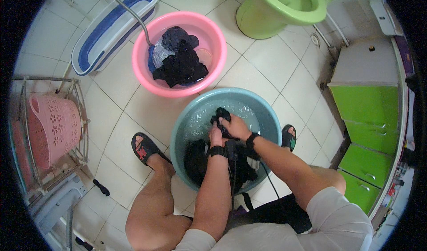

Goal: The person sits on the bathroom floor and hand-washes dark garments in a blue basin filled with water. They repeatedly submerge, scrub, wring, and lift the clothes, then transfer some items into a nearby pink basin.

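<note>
Black cloth is bunching up between my two hands, just above the water and inside the rim of the blue-green tub. My right hand is gripping it from the right, the fingers curling around the wad with hardly any gap. My left hand is gripping its near left side, the fingers bending in tight, though the cloth is hiding some of the tips. Black bands are circling both my wrists, and more dark clothes are lying in the near part of the tub.

The tub is standing on pale floor tiles, between my two sandals. Just beyond it, to the left, a pink basin is holding dark and blue laundry, with a grey hose running down into it. Farther beyond the tub, a blue and white basin is leaning at the left, and a green toilet is standing at the right. Well left of the tub, a pink basket is sitting in a rack; well right, green cabinets are lining the wall.
</note>
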`<state>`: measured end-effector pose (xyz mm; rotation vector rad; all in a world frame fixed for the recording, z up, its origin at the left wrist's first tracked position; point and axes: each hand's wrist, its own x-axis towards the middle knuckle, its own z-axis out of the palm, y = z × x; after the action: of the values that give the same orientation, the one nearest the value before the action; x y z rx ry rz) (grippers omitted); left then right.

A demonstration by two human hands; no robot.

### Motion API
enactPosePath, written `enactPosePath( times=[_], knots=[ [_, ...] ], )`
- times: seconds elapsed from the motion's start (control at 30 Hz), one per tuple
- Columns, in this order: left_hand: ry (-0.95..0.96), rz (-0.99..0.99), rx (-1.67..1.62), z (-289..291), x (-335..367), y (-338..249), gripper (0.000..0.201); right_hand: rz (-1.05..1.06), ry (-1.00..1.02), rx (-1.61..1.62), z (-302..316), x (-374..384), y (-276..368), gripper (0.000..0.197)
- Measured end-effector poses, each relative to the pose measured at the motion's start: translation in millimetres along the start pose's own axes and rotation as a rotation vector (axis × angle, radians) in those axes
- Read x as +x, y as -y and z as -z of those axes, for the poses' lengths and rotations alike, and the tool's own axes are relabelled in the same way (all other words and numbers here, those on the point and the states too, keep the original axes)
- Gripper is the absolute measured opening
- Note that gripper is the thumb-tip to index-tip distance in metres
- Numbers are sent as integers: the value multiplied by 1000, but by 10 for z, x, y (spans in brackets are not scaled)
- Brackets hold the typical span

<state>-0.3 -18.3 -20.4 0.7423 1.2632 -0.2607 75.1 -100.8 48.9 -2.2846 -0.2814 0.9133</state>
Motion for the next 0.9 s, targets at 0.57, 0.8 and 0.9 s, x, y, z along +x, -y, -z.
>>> enactPosePath(
  times=[0.57, 0.8, 0.9],
  knots=[
    [93, -811, 469, 312, -1125, -706, 21, -75, -143, -190, 551, -895, -890, 31],
    [481, -1044, 960, 60, -2339, -1410, 17, 176, -320, -173, 700, -1466, -395, 52],
    [660, -1102, 1166, -66, -2891, -1537, 13, 577, -361, 46, 793, -1499, -44, 65]
  ],
)
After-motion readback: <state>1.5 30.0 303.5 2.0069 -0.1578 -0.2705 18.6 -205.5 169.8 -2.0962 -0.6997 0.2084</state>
